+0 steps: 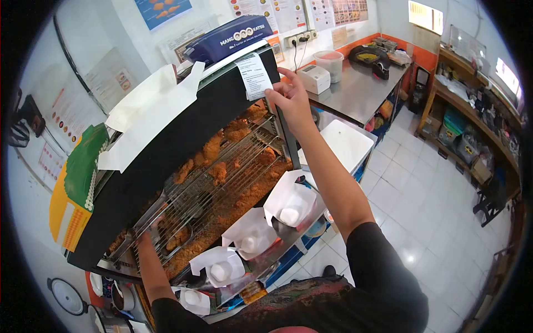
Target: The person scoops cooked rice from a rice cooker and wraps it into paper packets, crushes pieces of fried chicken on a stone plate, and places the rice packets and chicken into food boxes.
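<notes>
My right hand is raised at the top right corner of the black warmer cabinet. Its thumb and forefinger pinch the edge of a printed paper slip that hangs on the cabinet front. My left hand reaches inside the cabinet at its left end, beside the wire racks; its fingers are mostly hidden. Fried breaded pieces lie on the upper rack, with more below. In front of the cabinet stand several open white boxes, each with a white rounded item, one of them at the right.
On the cabinet top are a blue box, white cartons and a green and yellow stack. Behind, a steel counter holds a white printer and a tub. Wooden shelves stand at the right.
</notes>
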Tool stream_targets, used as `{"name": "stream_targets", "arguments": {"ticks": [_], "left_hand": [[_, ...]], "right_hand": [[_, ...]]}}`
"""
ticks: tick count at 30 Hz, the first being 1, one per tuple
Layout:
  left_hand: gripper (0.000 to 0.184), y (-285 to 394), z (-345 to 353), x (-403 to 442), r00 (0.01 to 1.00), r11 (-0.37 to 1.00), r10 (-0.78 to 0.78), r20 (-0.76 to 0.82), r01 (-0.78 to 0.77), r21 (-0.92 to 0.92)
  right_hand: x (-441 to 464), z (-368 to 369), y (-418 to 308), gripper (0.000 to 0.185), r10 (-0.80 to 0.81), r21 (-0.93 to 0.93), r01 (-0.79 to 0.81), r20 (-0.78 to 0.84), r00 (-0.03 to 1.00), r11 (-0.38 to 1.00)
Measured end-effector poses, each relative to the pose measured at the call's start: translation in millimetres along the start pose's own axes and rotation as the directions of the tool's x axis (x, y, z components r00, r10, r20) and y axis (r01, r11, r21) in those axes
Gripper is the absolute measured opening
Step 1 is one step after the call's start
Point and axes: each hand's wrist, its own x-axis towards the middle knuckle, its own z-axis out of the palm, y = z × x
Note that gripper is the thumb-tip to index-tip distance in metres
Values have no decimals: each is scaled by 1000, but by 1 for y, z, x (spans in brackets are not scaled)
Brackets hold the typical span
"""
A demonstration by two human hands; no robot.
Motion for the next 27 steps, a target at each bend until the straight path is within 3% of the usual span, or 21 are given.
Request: {"name": "stream_targets", "arguments": {"ticks": [6,10,13,16,18,19,20,21,22,23,25,27], "left_hand": [[86,2,-4,-2,1000,1000,4,5,-4,13],[86,5,-9,3,1000,1000,17,8,-17,25],[86,4,-8,4,1000,999,30,5,-30,33],[86,4,-8,7,997,996,74,-7,-73,43],[86,7,-6,6,993,992,119,-24,-118,51],[86,6,-3,7,989,988,142,-39,-140,59],[86,6,1,-1,987,987,150,-54,-147,59],[86,6,7,-11,987,988,148,-70,-143,64],[86,3,10,-23,987,989,136,-83,-131,62],[86,-1,15,-34,989,992,116,-92,-112,56],[86,-6,21,-54,992,997,79,-98,-76,32],[86,-8,22,-70,994,999,40,-106,-39,13]], "right_hand": [[-9,-2,5,74,-107,-76,113,75,991,991],[-11,-2,1,73,-82,-96,87,52,995,992],[-15,1,-2,70,-33,13,32,38,999,999],[-18,4,-1,65,-67,1,67,-14,998,998],[-19,3,0,59,-121,-164,110,-57,991,980],[-15,-4,7,59,-48,-211,40,-30,998,977],[-21,8,-4,61,-117,-278,81,-115,986,957],[-21,11,-12,63,-19,-236,14,-21,1000,972],[-22,14,-9,64,52,-264,-79,-109,993,961],[-19,8,0,65,-39,-368,15,-59,998,930],[-17,7,6,58,6,-83,-3,36,999,997],[-18,12,5,55,59,-47,-53,123,991,997]]}}
